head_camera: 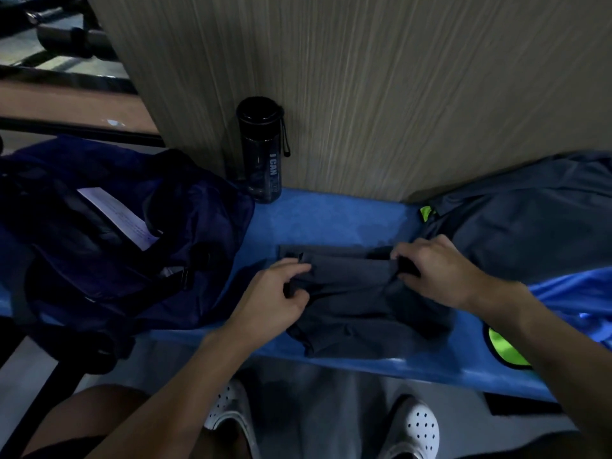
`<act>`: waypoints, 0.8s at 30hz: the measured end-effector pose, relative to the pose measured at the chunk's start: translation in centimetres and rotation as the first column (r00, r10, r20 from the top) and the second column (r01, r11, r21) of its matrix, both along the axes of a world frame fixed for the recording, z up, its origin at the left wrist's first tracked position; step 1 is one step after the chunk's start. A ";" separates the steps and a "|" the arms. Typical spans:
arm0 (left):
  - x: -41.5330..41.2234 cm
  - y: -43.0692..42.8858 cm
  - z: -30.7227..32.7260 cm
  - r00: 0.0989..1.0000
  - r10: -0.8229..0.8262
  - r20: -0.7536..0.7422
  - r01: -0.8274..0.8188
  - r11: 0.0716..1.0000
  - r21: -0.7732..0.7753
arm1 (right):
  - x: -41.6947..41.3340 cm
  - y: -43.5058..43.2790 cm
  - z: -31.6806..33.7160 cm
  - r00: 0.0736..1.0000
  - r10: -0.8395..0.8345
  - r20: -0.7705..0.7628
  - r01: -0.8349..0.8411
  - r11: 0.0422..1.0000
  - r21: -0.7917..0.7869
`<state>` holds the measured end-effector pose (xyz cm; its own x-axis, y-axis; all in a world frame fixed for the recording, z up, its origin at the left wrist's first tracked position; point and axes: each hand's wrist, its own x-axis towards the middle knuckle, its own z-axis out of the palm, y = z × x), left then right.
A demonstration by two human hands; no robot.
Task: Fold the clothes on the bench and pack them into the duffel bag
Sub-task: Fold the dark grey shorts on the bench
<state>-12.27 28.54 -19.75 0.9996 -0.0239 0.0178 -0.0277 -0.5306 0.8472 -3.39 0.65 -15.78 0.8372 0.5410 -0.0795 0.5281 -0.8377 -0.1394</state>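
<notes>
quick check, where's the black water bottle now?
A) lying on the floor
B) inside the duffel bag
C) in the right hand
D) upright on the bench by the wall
D: the black bottle stands upright on the blue bench against the wood panel, right of the duffel bag; the left hand and right hand both grip the dark garment.

I read "I CAN" in pale letters on the black bottle, well beyond the left fingers. Left of them, the white slip in the duffel bag is illegible to me.
</notes>
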 end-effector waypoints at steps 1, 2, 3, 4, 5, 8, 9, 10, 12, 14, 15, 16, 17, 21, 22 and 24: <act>-0.1 -0.1 0.2 1.000 0.028 0.009 -0.028 0.999 -0.019 | -0.1 -0.1 -0.1 1.000 0.014 0.017 -0.014 1.000 -0.004; -0.1 0.0 0.3 0.998 0.051 0.027 -0.050 0.998 -0.031 | -0.1 -0.2 0.0 0.999 0.028 0.046 -0.029 0.999 0.030; 0.0 0.0 0.5 0.997 0.063 0.052 -0.061 0.998 -0.028 | -0.1 -0.3 0.1 0.998 0.028 0.058 -0.033 0.996 0.083; 0.1 0.0 0.5 0.995 0.069 0.077 -0.068 0.998 -0.017 | -0.1 -0.3 0.2 0.999 0.012 0.050 -0.019 0.989 0.146; 0.2 0.0 0.6 0.992 0.076 0.100 -0.076 0.997 -0.002 | -0.1 -0.1 0.5 1.000 -0.013 0.015 0.010 0.978 0.209; 0.8 0.1 0.7 0.989 0.098 0.113 -0.102 0.994 0.033 | 0.9 1.1 0.7 0.998 -0.069 0.000 0.066 0.951 0.301; 1.1 0.1 0.6 0.991 0.104 0.090 -0.107 0.994 0.033 | 1.4 1.6 0.6 0.996 -0.089 0.007 0.085 0.966 0.246; 1.4 0.2 0.4 0.992 0.116 0.051 -0.118 0.992 0.033 | 1.8 2.1 0.4 0.995 -0.093 0.036 0.088 0.989 0.119; 1.6 0.3 0.1 0.989 0.146 -0.038 -0.144 0.989 0.041 | 1.8 2.7 -0.3 0.989 -0.063 0.133 0.081 0.988 -0.133; 1.6 0.3 -0.3 0.990 0.130 -0.053 -0.125 0.989 0.084 | 0.6 2.8 -0.8 0.975 -0.029 0.220 0.055 0.992 -0.112; 1.5 0.3 -0.5 0.994 0.102 -0.043 -0.097 0.990 0.104 | -0.2 2.7 -0.9 0.973 -0.030 0.229 0.045 0.997 -0.062; 1.5 0.2 -0.6 0.997 0.073 -0.035 -0.068 0.991 0.113 | -1.1 2.7 -1.1 0.976 -0.037 0.216 0.042 0.999 -0.016; 1.4 0.2 -0.7 0.998 0.050 -0.038 -0.045 0.992 0.121 | -2.1 2.6 -1.3 0.980 -0.052 0.191 0.049 0.999 0.021; 1.3 0.2 -1.8 0.996 -0.055 -0.065 0.078 0.894 0.442 | -6.6 2.2 -3.6 0.993 -0.107 0.046 0.109 0.993 -0.036; 1.5 0.5 -1.9 0.994 -0.081 -0.076 0.109 0.846 0.522 | -7.5 2.0 -4.2 0.994 -0.109 -0.002 0.109 0.992 -0.061; 2.3 1.1 -1.8 0.990 -0.085 -0.112 0.135 0.803 0.581 | -8.7 1.6 -5.1 0.991 -0.094 -0.094 0.086 0.993 -0.081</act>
<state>-10.01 29.67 -21.51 0.9871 -0.1149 -0.1117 -0.0647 -0.9235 0.3781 -12.13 2.23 -20.89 0.8684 0.4529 -0.2017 0.4370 -0.8914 -0.1202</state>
